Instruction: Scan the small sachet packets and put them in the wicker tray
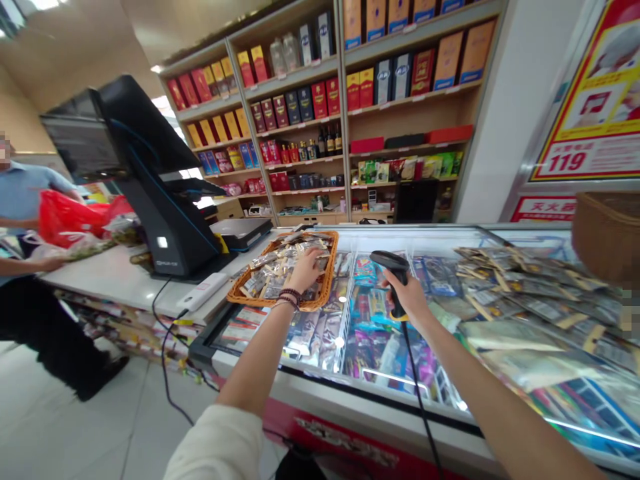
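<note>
My left hand (305, 269), with dark beads at the wrist, reaches into an orange wicker basket (327, 293). Its fingers are apart and rest on a heap of small clear-and-grey packets (273, 273); none is plainly gripped. In my right hand (407, 293) is a black handheld barcode scanner (393, 262), held upright by its handle over the glass-topped freezer (240, 363). A cable (416, 387) hangs from the handle. Under the glass lie colourful wrapped packages (373, 307). On the right, many similar long packets (540, 293) are spread over the glass.
A black checkout terminal (165, 220) stands left on a white counter (115, 277), beside a white device (203, 291). Behind it a person in blue (35, 180) is near a red plastic bag (70, 217). Shelves with boxes (320, 100) line the back; a brown basket (607, 233) sits right.
</note>
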Tool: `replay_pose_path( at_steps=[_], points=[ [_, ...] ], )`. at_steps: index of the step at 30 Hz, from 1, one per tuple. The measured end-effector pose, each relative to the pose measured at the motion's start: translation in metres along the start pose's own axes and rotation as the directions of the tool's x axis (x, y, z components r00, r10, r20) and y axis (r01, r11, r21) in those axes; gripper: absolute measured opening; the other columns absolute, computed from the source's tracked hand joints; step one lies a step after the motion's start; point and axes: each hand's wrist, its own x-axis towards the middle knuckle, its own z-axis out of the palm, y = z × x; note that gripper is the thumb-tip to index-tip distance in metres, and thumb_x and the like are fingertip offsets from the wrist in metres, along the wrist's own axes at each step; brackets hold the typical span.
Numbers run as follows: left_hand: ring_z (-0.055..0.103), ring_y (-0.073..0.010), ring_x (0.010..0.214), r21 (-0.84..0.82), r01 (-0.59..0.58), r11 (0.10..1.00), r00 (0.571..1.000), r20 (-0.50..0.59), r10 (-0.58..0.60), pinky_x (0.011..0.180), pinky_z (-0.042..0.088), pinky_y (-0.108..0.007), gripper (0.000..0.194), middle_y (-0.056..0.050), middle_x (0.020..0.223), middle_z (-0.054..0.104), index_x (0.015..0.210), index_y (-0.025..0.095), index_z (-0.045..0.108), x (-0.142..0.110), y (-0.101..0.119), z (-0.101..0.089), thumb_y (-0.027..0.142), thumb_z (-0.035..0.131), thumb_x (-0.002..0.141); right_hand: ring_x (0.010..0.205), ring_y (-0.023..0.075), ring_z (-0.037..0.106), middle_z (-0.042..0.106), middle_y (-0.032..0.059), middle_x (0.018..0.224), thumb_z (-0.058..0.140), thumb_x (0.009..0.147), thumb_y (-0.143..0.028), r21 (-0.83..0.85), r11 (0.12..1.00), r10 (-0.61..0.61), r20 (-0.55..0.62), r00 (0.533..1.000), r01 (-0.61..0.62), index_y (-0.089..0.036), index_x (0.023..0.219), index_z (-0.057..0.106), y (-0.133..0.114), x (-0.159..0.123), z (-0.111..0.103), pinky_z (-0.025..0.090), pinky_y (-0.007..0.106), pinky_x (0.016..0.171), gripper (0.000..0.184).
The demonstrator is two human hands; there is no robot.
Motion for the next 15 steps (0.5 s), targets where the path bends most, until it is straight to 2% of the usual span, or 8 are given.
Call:
replay_pose_path(
  at_steps=[2, 3, 6, 8, 11, 15],
  points=[
    [0.051, -0.0282, 0.141, 0.102, 0.086, 0.991, 0.994, -0.081, -0.078, 0.121, 0.039, -0.044, 0.055, -0.015, 0.149, 0.058, 0.136, 0.015, 0.065, 0.001, -0.006, -0.01, 0.001, 0.047, 0.086, 0.032, 0.013, 0.05, 0.058, -0.0034, 0.046, 0.082, 0.062, -0.072, 0.014, 1.0, 0.003, -0.011, 1.0, -0.003, -0.022, 0.076, 0.059, -0.001, 0.0, -0.002, 0.039, 0.026, 0.033, 0.056],
    [0.05, -0.0309, 0.142, 0.169, 0.161, 0.972, 0.986, -0.081, -0.149, 0.12, 0.039, -0.046, 0.054, -0.015, 0.149, 0.058, 0.138, 0.016, 0.064, 0.001, -0.01, -0.016, 0.004, 0.05, 0.087, 0.032, 0.0132, 0.05, 0.058, -0.0035, 0.046, 0.083, 0.061, -0.072, 0.019, 1.0, 0.005, -0.013, 1.0, -0.005, -0.022, 0.077, 0.059, -0.002, 0.0, -0.002, 0.039, 0.026, 0.032, 0.057],
    [0.058, -0.0367, 0.133, 0.311, 0.309, 0.899, 0.942, 0.032, -0.335, 0.111, 0.045, -0.049, 0.042, -0.018, 0.138, 0.067, 0.13, 0.016, 0.069, -0.002, -0.028, -0.036, 0.02, 0.065, 0.089, 0.032, 0.0133, 0.05, 0.058, -0.0039, 0.046, 0.083, 0.061, -0.072, 0.025, 1.0, 0.006, -0.016, 1.0, -0.005, -0.022, 0.078, 0.059, -0.003, -0.002, -0.003, 0.038, 0.025, 0.032, 0.058],
    [0.065, -0.0355, 0.123, 0.333, 0.316, 0.888, 0.929, 0.081, -0.361, 0.109, 0.047, -0.046, 0.031, -0.017, 0.124, 0.074, 0.116, 0.017, 0.075, -0.005, -0.038, -0.047, 0.028, 0.072, 0.087, 0.032, 0.013, 0.05, 0.059, -0.0039, 0.046, 0.083, 0.062, -0.072, 0.02, 1.0, 0.004, -0.012, 1.0, -0.004, -0.022, 0.078, 0.059, -0.003, -0.003, -0.003, 0.038, 0.025, 0.032, 0.058],
    [0.066, -0.0349, 0.121, 0.288, 0.332, 0.898, 0.938, 0.002, -0.347, 0.108, 0.047, -0.042, 0.026, -0.016, 0.114, 0.077, 0.102, 0.019, 0.077, -0.005, -0.042, -0.058, 0.037, 0.077, 0.084, 0.031, 0.0122, 0.049, 0.059, -0.0034, 0.046, 0.082, 0.063, -0.073, 0.01, 1.0, -0.004, -0.012, 1.0, 0.005, -0.022, 0.075, 0.058, -0.003, -0.005, -0.002, 0.038, 0.025, 0.032, 0.057],
    [0.069, -0.0334, 0.115, 0.038, 0.375, 0.926, 0.912, -0.194, -0.361, 0.098, 0.052, -0.04, 0.029, -0.015, 0.11, 0.076, 0.106, 0.019, 0.072, 0.006, -0.022, -0.053, 0.041, 0.074, 0.088, 0.031, 0.0126, 0.05, 0.06, -0.003, 0.047, 0.082, 0.062, -0.074, 0.005, 1.0, -0.014, -0.03, 0.999, 0.014, -0.022, 0.076, 0.058, -0.002, -0.005, -0.002, 0.038, 0.025, 0.031, 0.058]
  ],
)
